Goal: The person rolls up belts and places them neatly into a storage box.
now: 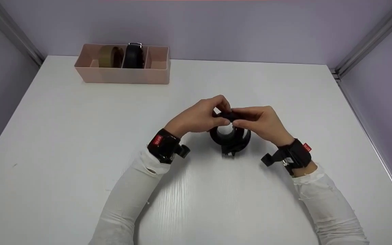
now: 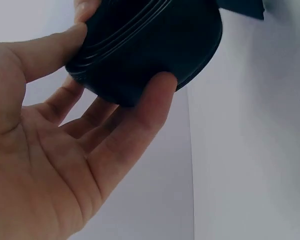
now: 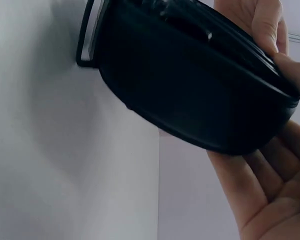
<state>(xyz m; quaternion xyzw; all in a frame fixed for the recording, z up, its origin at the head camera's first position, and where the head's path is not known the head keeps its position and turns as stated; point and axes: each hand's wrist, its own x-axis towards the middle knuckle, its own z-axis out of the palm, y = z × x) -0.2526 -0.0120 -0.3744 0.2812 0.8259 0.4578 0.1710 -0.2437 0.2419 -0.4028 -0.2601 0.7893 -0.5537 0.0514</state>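
A black belt [image 1: 231,147], wound into a coil, is between my two hands over the middle of the table. My left hand [image 1: 201,115] pinches its far upper rim with thumb and fingers. From the other side, my right hand [image 1: 264,122] grips the same rim, the two thumbs nearly meeting. Several wound layers of the belt [image 2: 155,55] show at its edge in the left wrist view. A metal-edged buckle [image 3: 81,50] sticks out from the coil in the right wrist view. Fingertips behind the coil are partly hidden.
A pink divided box [image 1: 124,75] stands at the back left of the white table [image 1: 80,143]. It contains a tan roll [image 1: 105,56] and another black coiled belt [image 1: 133,58] with a metal buckle. Panels enclose the table at the back and sides.
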